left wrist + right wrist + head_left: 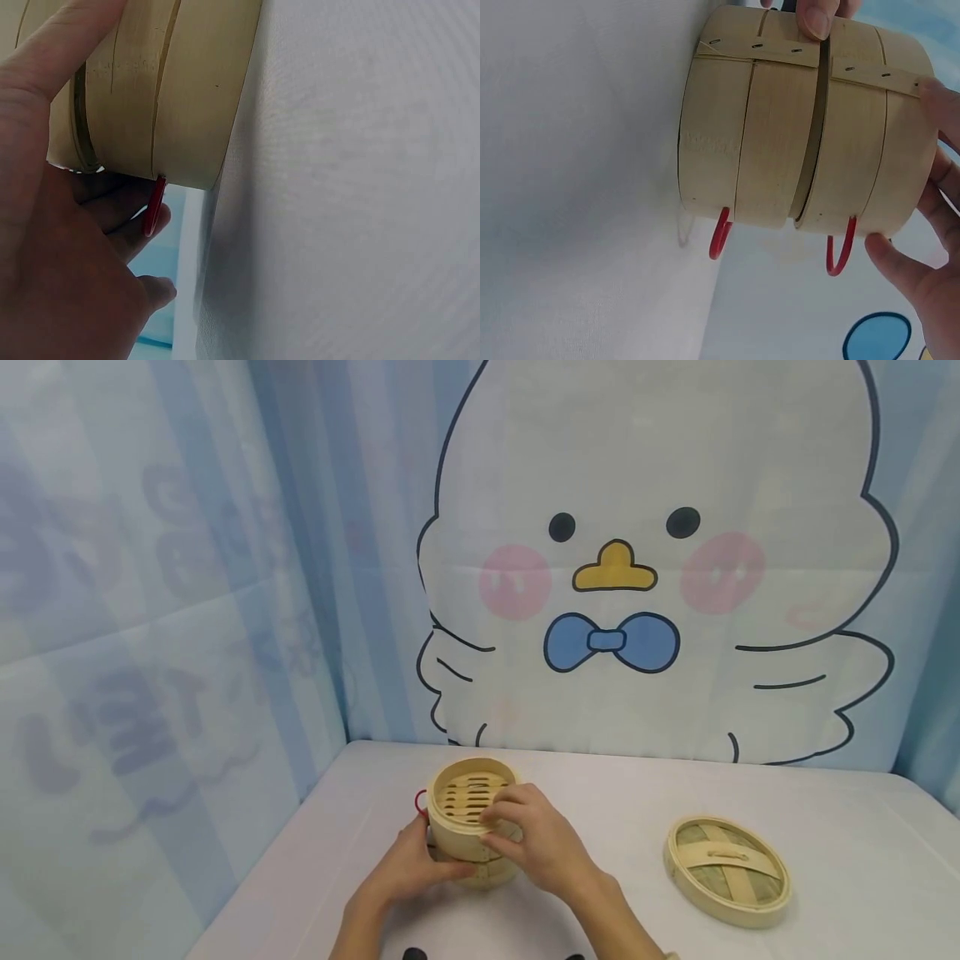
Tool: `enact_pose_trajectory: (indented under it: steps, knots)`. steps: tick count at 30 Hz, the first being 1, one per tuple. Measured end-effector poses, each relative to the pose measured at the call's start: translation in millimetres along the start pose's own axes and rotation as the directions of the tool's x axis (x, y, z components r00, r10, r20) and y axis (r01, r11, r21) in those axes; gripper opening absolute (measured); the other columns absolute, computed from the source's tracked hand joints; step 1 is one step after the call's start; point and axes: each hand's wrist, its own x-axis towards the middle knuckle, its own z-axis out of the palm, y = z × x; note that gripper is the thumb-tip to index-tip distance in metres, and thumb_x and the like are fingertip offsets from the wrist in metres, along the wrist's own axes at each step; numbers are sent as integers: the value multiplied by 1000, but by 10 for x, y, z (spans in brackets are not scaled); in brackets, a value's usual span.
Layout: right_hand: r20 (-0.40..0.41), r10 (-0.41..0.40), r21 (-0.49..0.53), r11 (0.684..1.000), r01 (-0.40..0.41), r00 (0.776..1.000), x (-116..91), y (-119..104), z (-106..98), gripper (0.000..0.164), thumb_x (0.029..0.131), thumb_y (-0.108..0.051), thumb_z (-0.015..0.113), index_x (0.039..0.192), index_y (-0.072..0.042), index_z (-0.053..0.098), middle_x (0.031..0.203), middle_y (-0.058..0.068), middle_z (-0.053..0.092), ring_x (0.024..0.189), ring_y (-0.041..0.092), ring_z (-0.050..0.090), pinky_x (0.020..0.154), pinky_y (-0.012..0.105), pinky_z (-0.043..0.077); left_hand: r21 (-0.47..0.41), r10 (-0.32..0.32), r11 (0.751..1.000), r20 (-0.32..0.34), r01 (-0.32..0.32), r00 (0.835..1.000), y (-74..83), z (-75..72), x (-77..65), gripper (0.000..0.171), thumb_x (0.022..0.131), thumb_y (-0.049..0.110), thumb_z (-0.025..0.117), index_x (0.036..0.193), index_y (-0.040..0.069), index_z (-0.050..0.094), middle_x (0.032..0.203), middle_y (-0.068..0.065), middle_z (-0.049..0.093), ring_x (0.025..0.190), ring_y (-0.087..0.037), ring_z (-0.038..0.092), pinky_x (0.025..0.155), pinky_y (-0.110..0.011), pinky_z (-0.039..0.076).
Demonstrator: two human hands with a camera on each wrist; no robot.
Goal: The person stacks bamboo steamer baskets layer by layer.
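- Head: on the table [600, 810], I see the left hand [408, 860] gripping the lower basket [491, 876], the right hand [542, 845] pinching the upper basket [456, 838] atop it.
- Left wrist: slackened grip could let the lower basket skid.
- Right wrist: a gap [814, 135] shows; uneven pressure could tip the upper basket.

Nothing legible from here — just blurred purple lettering [135, 727] on the blue-and-white striped fabric curtain [172, 610], left of the fingers [504, 811].

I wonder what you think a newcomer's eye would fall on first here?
Probably the large white cartoon bird on the backdrop behind the table. Next, perhaps, the stacked bamboo steamers between the left hand and right hand, and the bamboo lid lying apart towards the table's right side.
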Motion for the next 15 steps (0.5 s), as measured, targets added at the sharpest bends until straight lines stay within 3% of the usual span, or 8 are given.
enact_pose_trajectory:
  steps: [15]
  knots:
    - [-33, 36, -25, 999, -36, 999, -18, -22, 56, 13, 84, -18, 83, 94, -16, 75, 105, -6, 63, 102, 16, 57, 87, 35, 55, 9, -47, 999, -1, 47, 999, 9, 7, -20, 107, 68, 39, 95, 151, 2, 38, 144, -17, 51, 134, -39, 45, 108, -63, 36]
